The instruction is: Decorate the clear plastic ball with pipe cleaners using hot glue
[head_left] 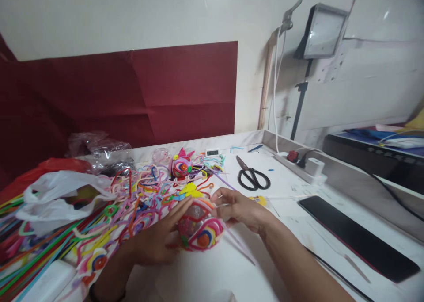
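Note:
A clear ball [201, 224], partly covered with coloured pipe cleaners in an eye-like pattern, sits between my hands above the white table. My left hand [159, 238] is wrapped around its left side, with some fingers hidden behind it. At its upper right, my right hand [233, 209] has thumb and fingers pinched close to the surface. A pale purple pipe cleaner [239, 244] runs from under those fingers down to the right. Behind the ball lies a yellow pipe-cleaner shape [191, 190]. A similar decorated ball [181, 165] with pink points stands farther back.
Loose pipe cleaners [142, 204] pile up on the left beside a white plastic bag [62, 200]. Black-handled scissors [253, 178] lie behind my right hand. At right are a long black object [357, 238] and a power strip [304, 171]. A small digital display [212, 152] stands at the back.

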`<state>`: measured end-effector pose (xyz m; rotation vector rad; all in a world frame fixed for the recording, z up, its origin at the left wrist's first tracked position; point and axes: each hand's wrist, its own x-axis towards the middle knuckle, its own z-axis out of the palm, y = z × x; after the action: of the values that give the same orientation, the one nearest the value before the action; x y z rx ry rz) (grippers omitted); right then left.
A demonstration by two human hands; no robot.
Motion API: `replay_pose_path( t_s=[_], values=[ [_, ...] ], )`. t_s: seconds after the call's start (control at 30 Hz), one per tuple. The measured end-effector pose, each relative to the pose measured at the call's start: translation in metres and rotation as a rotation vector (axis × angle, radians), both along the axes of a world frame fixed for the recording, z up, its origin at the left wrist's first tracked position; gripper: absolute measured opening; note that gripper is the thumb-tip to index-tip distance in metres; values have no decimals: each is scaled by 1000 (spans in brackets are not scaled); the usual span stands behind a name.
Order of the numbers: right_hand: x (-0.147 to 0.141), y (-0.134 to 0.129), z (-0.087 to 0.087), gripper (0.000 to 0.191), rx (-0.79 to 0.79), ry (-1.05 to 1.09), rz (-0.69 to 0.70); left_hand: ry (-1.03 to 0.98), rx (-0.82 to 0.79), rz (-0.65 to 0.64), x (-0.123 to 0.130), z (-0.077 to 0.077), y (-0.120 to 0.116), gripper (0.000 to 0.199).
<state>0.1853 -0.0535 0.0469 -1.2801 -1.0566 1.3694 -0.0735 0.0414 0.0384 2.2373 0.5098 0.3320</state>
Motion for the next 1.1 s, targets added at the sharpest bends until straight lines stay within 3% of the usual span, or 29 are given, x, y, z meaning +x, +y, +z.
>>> replay_pose_path(
  t_s=[0.2,0.43,0.77,1.1],
  values=[
    [0,0,0,37,-3,-2,-12,18,-45,78,4,4,-10,112],
    [0,0,0,38,1,4,-9,-24,-18,222,22,1,-25,102],
    [0,1,-2,45,1,5,-9,34,156,156,26,1,-24,90],
    [-2,3,-1,51,-7,-10,-19,60,211,138,26,-2,-18,86]
  ],
)
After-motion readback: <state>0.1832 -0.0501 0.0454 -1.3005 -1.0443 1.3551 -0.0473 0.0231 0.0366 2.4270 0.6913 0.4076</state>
